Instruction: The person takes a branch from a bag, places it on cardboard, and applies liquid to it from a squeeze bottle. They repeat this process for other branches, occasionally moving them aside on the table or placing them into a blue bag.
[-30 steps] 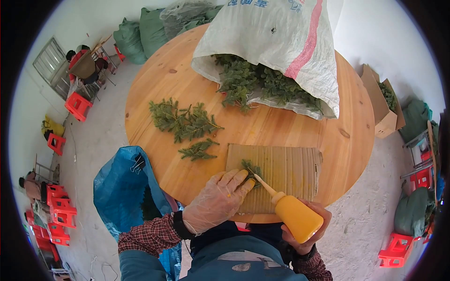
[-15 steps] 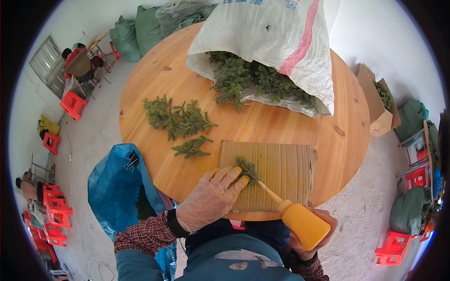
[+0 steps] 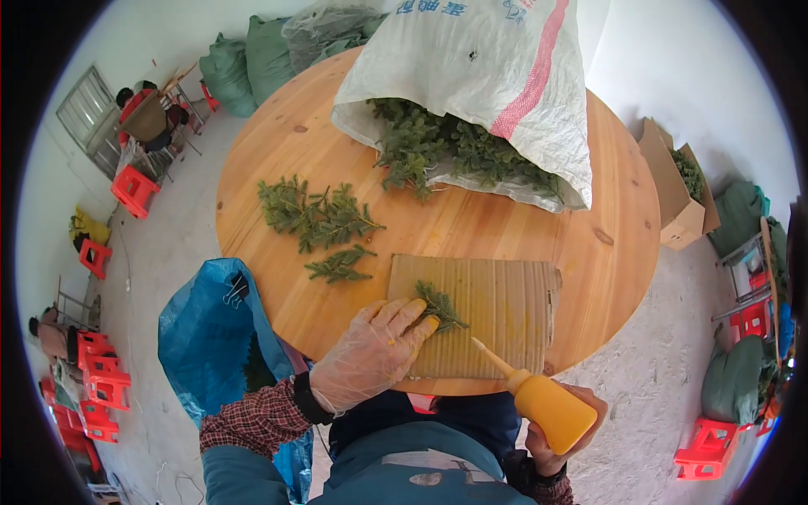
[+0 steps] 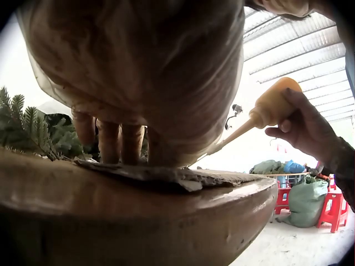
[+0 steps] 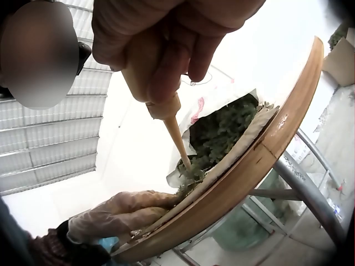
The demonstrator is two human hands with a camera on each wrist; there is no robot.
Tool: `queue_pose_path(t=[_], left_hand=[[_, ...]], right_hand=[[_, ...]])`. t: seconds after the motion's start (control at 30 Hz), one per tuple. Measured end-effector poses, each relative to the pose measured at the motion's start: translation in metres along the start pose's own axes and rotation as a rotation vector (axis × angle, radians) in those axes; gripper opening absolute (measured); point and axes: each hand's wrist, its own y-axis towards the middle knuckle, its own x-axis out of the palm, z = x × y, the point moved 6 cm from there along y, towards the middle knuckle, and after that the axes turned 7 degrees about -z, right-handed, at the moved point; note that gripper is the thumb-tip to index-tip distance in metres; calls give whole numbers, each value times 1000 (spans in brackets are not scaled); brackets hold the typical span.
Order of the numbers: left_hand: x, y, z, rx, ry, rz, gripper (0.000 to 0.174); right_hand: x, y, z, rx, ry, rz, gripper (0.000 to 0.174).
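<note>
Left hand [image 3: 368, 352]: its fingers pinch one sprig [image 3: 437, 304], on one cardboard [image 3: 507, 295].
Right hand [image 4: 313, 128]: fingers curled round one bottle [image 3: 551, 412], tip just beside the sprig.
Worktop [image 3: 497, 231]: carries the cardboard; at left, one twig [image 3: 339, 265] and one bigger clump [image 3: 316, 217].
Farther: one sack [image 3: 471, 71], with branches [image 3: 417, 139] I cannot count.

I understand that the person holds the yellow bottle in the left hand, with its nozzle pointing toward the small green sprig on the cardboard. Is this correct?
Not quite: the head view shows the yellow bottle in the right hand, not the left hand. Its nozzle does point toward the green sprig on the cardboard.
</note>
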Motion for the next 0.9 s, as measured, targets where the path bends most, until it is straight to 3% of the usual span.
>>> queue_pose_path(t=[0.33,0.43,0.57,0.67,0.7,0.8,0.87,0.9], left_hand=[[-17,4,-11,11,-63,58,42],[-30,13,-19,-21,-69,132,43],[-26,32,-6,82,195,196,42],[-5,39,-10,93,78,-73,51],[-10,37,-13,87,85,-70,51],[-48,25,-38,-60,248,160,47],[-70,17,-74,-332,437,202,45],[-71,11,-92,-334,438,200,45]], right_hand=[[-22,-15,15,84,-52,0,84],[-21,-13,15,143,100,89,86],[-11,0,-3,222,236,165,86],[-14,2,1,125,117,150,84],[-16,2,0,83,49,150,84],[-24,1,7,119,71,176,82],[-25,-1,9,144,80,189,81],[-25,-1,10,146,83,212,81]])
